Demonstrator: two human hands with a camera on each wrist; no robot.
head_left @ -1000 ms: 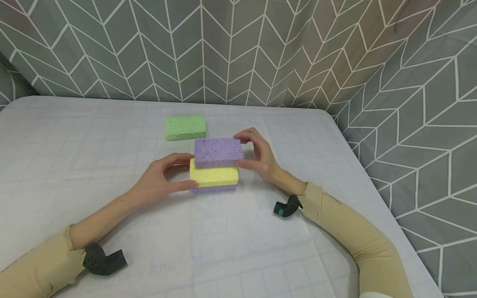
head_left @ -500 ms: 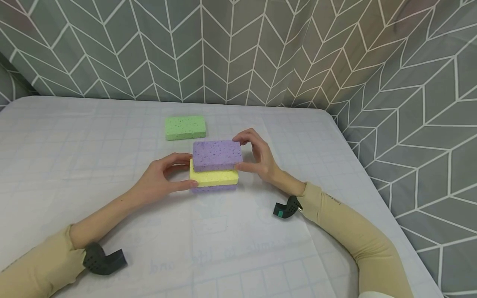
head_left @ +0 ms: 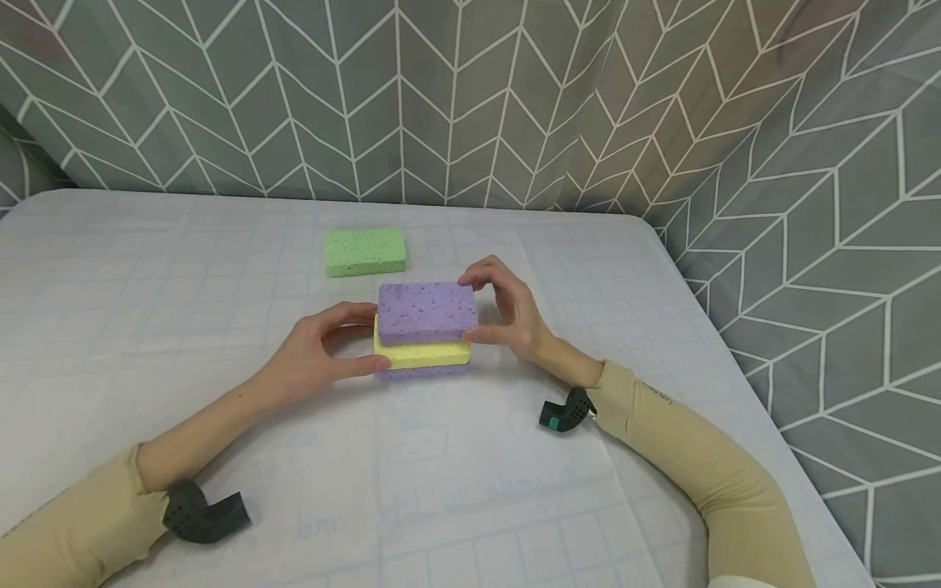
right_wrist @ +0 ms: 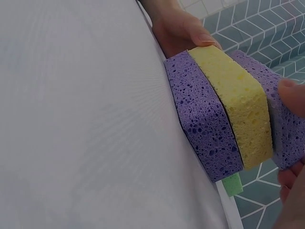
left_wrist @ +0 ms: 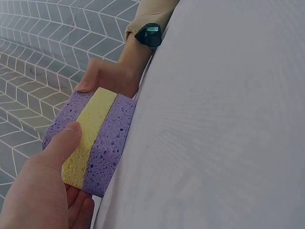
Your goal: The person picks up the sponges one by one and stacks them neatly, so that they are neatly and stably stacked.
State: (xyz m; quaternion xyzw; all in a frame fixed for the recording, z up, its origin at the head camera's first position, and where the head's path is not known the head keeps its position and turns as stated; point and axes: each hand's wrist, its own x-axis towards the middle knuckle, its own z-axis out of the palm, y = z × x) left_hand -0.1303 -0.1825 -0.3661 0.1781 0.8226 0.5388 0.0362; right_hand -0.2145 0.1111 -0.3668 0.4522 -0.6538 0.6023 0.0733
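Note:
Three sponges form a stack near the middle of the table: a purple sponge (right_wrist: 202,114) at the bottom, a yellow sponge (head_left: 422,354) over it and a second purple sponge (head_left: 426,312) on top. My left hand (head_left: 312,355) grips the yellow sponge at its left end, thumb on the near side and fingers behind. At the right end, my right hand (head_left: 515,314) pinches the top purple sponge between thumb and fingers. In the head view this sponge sits slightly farther back than the yellow one, whose front strip shows below it.
A green sponge (head_left: 365,251) lies on the white-covered table (head_left: 184,269), behind and left of the stack. Beyond the table's far edge hangs a grey curtain (head_left: 426,98) with white chevron lines, which continues along the right side.
My right hand has brought the top purple sponge down and toward me, so it covers more of the yellow one. The left hand and the green sponge have stayed in place.

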